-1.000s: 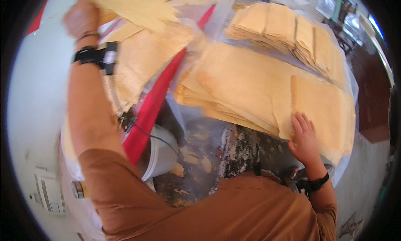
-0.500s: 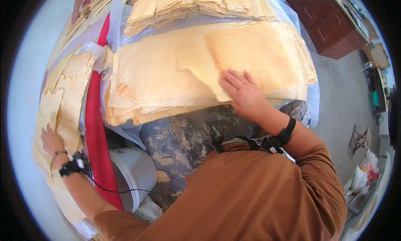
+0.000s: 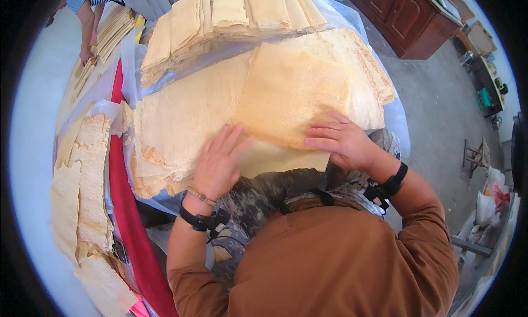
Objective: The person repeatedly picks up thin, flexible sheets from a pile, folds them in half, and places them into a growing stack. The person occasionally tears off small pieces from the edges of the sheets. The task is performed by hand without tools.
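A thin, yellowish fibrous sheet (image 3: pixel 297 80) lies on a wide, pale stack of similar sheets (image 3: pixel 187 105) in front of me. On the sheet's near right edge rests my right hand (image 3: pixel 346 144), its fingers stretched out and apart. My left hand (image 3: pixel 218 160) is at the near edge of the stack, fingers extended and slightly blurred, just left of the sheet's lower corner. Another paler sheet (image 3: pixel 280 158) shows between my hands, overhanging the stack's front edge.
Folded sheets (image 3: pixel 231 12) are piled at the back. Loose sheets (image 3: pixel 91 179) lie left of a red cloth strip (image 3: pixel 124 179). Another person's hand (image 3: pixel 86 56) touches narrow pieces at the far left. A brown wooden cabinet (image 3: pixel 401 23) stands at the far right.
My left hand has moved right, from the loose sheets at the left to the front of the main stack. The yellowish sheet has shifted left and been turned, with my right hand on it.
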{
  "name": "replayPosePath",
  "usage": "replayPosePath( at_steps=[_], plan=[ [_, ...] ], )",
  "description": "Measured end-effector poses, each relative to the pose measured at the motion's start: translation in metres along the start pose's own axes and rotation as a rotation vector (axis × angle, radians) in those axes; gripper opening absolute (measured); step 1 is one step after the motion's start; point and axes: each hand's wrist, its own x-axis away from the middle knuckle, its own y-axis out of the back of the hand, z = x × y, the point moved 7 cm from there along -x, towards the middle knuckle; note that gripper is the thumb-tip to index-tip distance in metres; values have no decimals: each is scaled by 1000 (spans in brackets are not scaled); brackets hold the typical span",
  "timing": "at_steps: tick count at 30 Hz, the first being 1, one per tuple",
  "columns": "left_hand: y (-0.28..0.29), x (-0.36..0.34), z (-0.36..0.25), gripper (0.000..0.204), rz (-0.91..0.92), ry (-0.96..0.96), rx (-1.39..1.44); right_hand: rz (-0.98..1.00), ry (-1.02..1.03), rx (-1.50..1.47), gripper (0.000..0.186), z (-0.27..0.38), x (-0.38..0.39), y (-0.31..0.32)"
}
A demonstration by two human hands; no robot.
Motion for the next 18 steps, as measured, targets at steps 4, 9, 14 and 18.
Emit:
replayPosePath(
  at_steps=[4,9,14,18],
  plan=[
    [-7,1,-11,86,-30,-26,-33,-25,-157,53,66,-12,25,-3],
    [-14,2,-6,92,-31,-17,-101,-86,-220,131,69,-14,40,-22],
    [-17,-2,-6,96,-48,-33,-227,-238,-242,270,65,-15,42,-31],
    [-15,1,-13,89,-78,-34,-177,-220,-270,255,56,-12,44,-36]
  ],
)
